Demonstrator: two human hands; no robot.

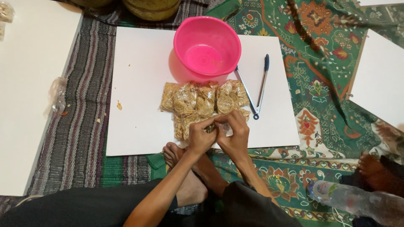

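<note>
Bare forearms and feet, dark trousers, no sleeves

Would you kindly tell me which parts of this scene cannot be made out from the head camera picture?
- What the left hand and right hand pinch between them: covered by the fingers.
- Contents of the small clear packets: too small to identify.
- Plastic bottle: blurred, cut off by the bottom right edge.
- Yellow containers: cut off by the top edge.
- Specks inside the pink bowl: too small to tell.

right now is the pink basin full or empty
Nearly empty: the pink basin stands upright and its bare bottom shows, with only a few crumbs.
</note>
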